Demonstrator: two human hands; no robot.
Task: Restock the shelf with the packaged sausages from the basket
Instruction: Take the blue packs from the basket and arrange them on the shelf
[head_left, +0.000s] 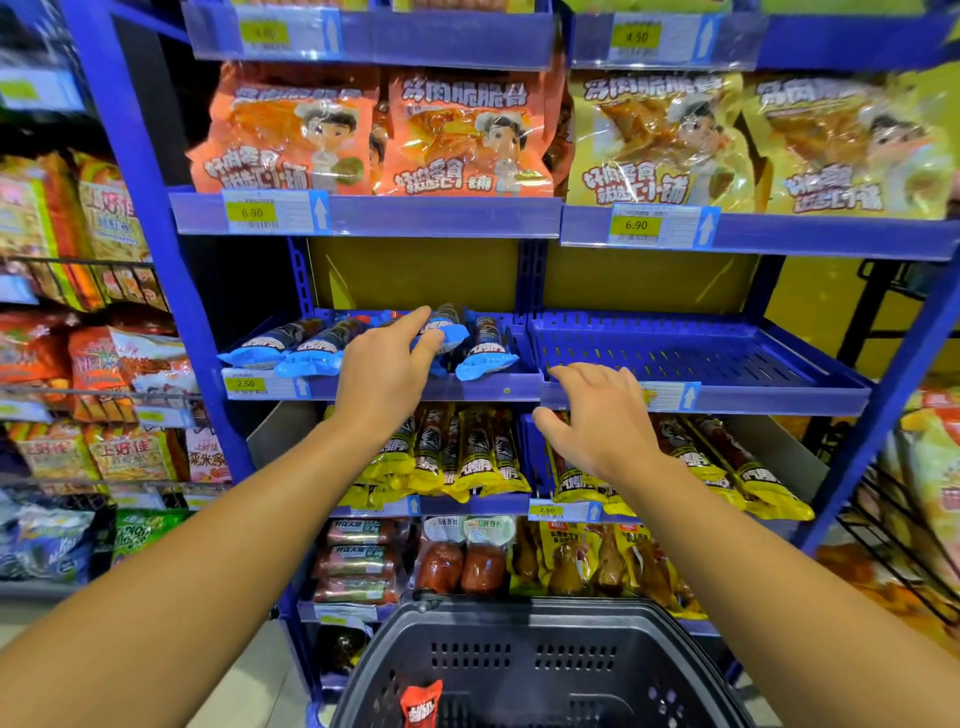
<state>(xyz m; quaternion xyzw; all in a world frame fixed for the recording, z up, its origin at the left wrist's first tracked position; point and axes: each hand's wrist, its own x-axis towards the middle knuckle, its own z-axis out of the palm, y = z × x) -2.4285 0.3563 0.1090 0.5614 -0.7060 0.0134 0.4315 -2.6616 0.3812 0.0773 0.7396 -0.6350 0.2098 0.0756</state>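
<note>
Blue store shelving fills the aisle. The left hand (387, 371) has its grip pinching a blue-wrapped sausage pack (441, 332) on the left shelf tray (511, 387), beside more blue packs (291, 345). The right hand (602, 415) hovers, fingers spread, before the right tray (727, 358). Near, a dark basket (540, 649) holds a red pack (422, 701).

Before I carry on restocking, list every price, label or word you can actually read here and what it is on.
"6.90": yellow price tag, under the orange snack bags.
"6.90": price tag, under the yellow snack bags.
"2.50": tag, under the blue sausage packs.
"2.50": tag, under the yellow sausage packs.
"4.50", roughly: top right tag.
Top left tag, barcodes and pack lettering: too blurred.
</note>
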